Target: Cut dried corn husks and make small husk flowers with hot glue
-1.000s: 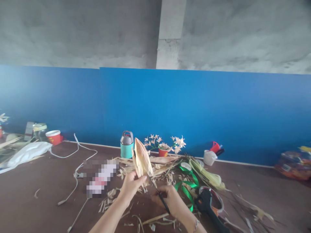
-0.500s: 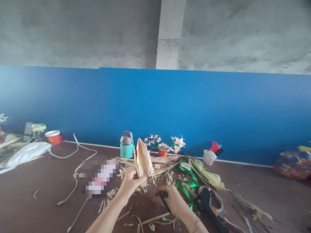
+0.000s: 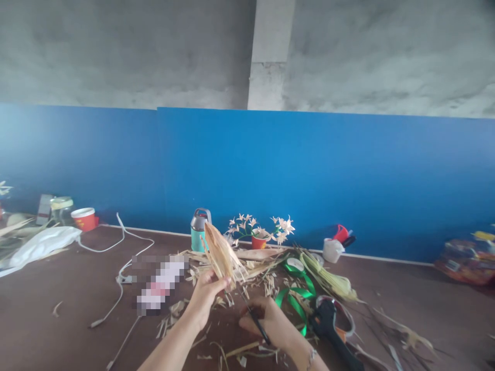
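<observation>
My left hand point(image 3: 207, 296) pinches a dried corn husk point(image 3: 220, 252) near its base, thumb across the front. The husk stands up from my fingers, leaning left, with frayed strips along its right side. In my right hand point(image 3: 266, 322) is a pair of dark-handled scissors point(image 3: 257, 322), its tip pointing up and left to the lower edge of the husk. Some of the scissors is hidden by my fingers. Husk scraps point(image 3: 247, 350) lie on the brown table point(image 3: 96, 288) below and around both hands.
Green ribbon point(image 3: 296, 304) and a black glue gun point(image 3: 328, 324) lie right of my right hand. Behind are a teal flask point(image 3: 198, 239), a red pot point(image 3: 259, 240) of husk flowers and a husk bundle point(image 3: 328, 275). White cables point(image 3: 121, 288) run at left.
The husk has tilted and shifted left, now overlapping the flask. My right hand and the scissors have moved slightly left, staying by the husk's lower edge.
</observation>
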